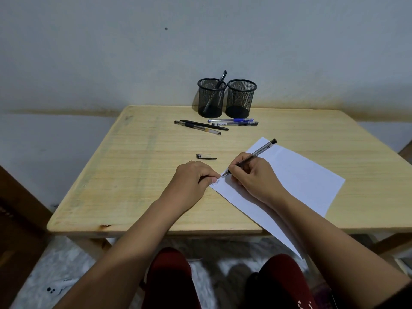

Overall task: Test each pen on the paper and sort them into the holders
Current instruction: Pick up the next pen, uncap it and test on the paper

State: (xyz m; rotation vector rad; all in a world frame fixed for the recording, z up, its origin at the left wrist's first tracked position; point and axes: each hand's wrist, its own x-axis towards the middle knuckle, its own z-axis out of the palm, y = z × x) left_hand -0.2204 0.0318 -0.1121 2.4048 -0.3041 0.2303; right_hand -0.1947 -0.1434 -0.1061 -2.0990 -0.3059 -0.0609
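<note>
My right hand (250,175) grips a clear-barrelled black pen (259,152) with its tip touching the left corner of the white paper (296,181), where a small scribble shows. My left hand (192,178) rests in a loose fist, its fingertips pressing the paper's corner. The pen's cap (205,156) lies on the table just beyond my left hand. Several pens (214,124), black and blue, lie in front of two black mesh holders. The left holder (211,98) contains one black pen (219,82); the right holder (240,99) looks empty.
The light wooden table (133,170) stands against a pale wall. The paper overhangs the table's front edge at the right. My knees in red trousers (171,277) are below the table edge. A dark wooden piece (13,219) stands at the left.
</note>
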